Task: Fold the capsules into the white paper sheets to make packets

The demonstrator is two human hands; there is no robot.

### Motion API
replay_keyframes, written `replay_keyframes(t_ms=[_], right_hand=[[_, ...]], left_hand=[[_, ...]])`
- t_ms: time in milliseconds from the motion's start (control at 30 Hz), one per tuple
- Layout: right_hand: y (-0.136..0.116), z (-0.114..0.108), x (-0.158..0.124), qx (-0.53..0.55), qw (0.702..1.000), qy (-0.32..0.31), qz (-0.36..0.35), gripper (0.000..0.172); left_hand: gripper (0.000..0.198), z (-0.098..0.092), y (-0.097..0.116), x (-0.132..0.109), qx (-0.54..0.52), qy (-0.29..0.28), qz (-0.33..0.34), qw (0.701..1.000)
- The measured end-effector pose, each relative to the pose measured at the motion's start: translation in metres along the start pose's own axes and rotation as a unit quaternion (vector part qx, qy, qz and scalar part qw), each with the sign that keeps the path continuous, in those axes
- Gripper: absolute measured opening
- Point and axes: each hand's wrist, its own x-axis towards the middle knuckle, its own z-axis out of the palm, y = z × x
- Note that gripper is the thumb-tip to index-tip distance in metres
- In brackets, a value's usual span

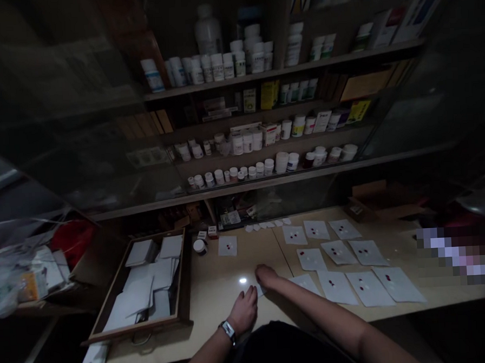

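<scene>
The left hand (243, 311) lies open on the tabletop (216, 296), apart from but near the right hand (267, 275), with a small white paper slip (260, 290) between them. White paper squares (364, 286) bearing small red tablets spread toward the tabletop's right edge.

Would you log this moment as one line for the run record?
left hand: resting on counter | right hand: at white paper slip | nearby: white sheets with red spots, drawer of white envelopes
</scene>
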Motion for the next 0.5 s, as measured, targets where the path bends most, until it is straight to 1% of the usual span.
replay_keyframes(t_ms=[167,300,400,500], right_hand=[[0.002,-0.004,-0.001,0.007,0.999,-0.043,0.004,0.022],[0.002,-0.003,0.003,0.024,0.998,-0.064,0.019,0.009],[0.003,0.000,0.006,0.046,0.997,-0.060,0.030,0.003],[0.007,0.004,0.009,0.085,0.995,-0.042,0.039,0.004]], left_hand=[[0.044,-0.010,0.002,0.001,0.005,-0.019,0.015,1.000],[0.045,-0.011,0.002,-0.001,0.010,-0.012,0.011,1.000],[0.044,-0.012,0.002,-0.003,0.005,-0.008,0.010,1.000],[0.045,-0.016,0.003,-0.003,0.000,-0.014,0.009,1.000]])
